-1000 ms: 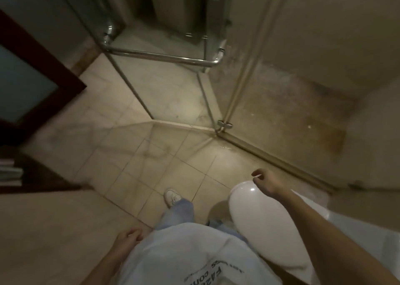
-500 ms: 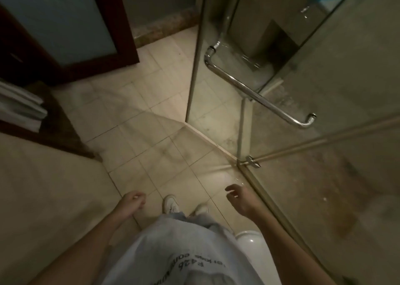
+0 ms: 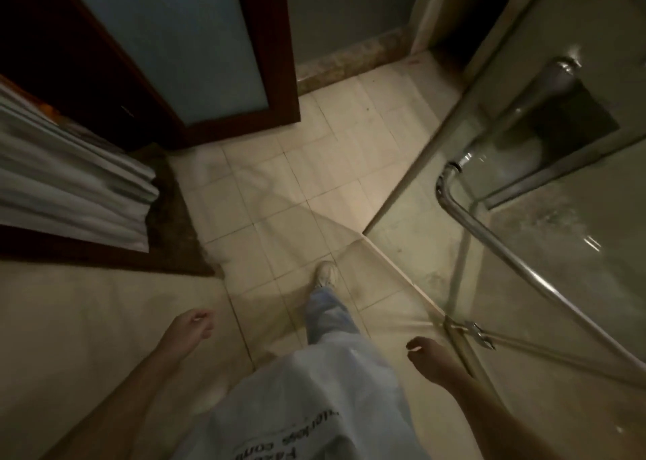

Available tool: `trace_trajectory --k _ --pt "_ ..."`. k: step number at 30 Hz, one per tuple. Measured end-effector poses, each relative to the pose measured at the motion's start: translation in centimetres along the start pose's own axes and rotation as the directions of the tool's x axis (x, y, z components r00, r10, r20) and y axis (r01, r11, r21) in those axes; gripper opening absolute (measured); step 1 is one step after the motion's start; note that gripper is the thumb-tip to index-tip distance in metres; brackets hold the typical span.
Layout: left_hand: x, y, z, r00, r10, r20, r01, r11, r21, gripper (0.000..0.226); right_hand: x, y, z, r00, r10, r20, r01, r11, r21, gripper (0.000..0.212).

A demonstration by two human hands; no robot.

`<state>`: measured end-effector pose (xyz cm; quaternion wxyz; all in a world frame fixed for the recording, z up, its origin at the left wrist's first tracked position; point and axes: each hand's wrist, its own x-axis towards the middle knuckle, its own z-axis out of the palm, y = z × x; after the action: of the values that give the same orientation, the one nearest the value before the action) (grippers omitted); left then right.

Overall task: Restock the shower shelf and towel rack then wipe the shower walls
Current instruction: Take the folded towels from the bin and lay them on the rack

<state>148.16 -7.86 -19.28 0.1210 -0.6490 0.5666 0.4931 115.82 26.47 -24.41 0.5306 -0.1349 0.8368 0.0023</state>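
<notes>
Head view: the left hand (image 3: 190, 327) and right hand (image 3: 428, 358) hang empty, fingers loosely curled. The folded white towels (image 3: 70, 187) sit stacked on the dark brown shelf (image 3: 174, 208) at the left, well apart from both hands. The right hand could bump the clear glass shower door (image 3: 524, 215) beside it (the room is dim), and the smooth pale floor tiles (image 3: 272, 194) might be slippery
</notes>
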Motion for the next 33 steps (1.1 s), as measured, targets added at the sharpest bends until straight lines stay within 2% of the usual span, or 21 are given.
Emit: trace_trajectory --k 5,8,11,15,20,26,31,33 --pt "1.9 1.7 -3.3 0.993 -0.111 -0.03 0.109 0.992 -0.071 0.026 4.6 -12.5 -7.1 0.983 -0.179 0.044 0.18 0.983 -0.022 0.032" --pt "3.4 3.0 -4.9 0.985 -0.167 -0.044 0.162 0.982 -0.102 0.027 6.4 -20.1 -11.8 0.967 -0.255 0.021 0.255 0.967 -0.024 0.032" --pt "5.9 5.6 -6.8 0.98 -0.193 -0.051 0.184 0.971 -0.151 0.027 8.3 -26.6 -16.1 0.942 -0.336 -0.024 0.336 0.942 -0.024 0.031" --pt "11.1 8.9 -9.4 0.983 -0.177 -0.059 0.171 0.981 -0.092 0.025 10.6 -33.1 -21.2 0.928 -0.373 -0.014 0.37 0.925 -0.086 0.032" --pt "18.9 15.8 -12.5 0.991 -0.123 0.061 0.123 0.992 0.014 0.021 13.4 -37.8 -25.3 0.948 -0.299 -0.108 0.306 0.951 0.053 0.031" --pt "28.6 27.1 -17.5 0.98 -0.155 0.125 0.145 0.986 0.084 0.023 14.8 -37.3 -26.6 0.981 -0.073 -0.18 0.137 0.918 0.373 0.035" --pt "35.6 42.0 -19.0 0.99 0.025 0.139 -0.057 0.972 0.229 0.02 15.7 -35.6 -26.2 0.982 0.07 -0.177 0.028 0.865 0.5 0.034" --pt "38.1 48.3 -18.0 0.981 0.127 0.148 -0.162 0.955 0.249 0.023 16.8 -34.6 -26.2 0.984 0.121 -0.131 -0.032 0.842 0.539 0.031"
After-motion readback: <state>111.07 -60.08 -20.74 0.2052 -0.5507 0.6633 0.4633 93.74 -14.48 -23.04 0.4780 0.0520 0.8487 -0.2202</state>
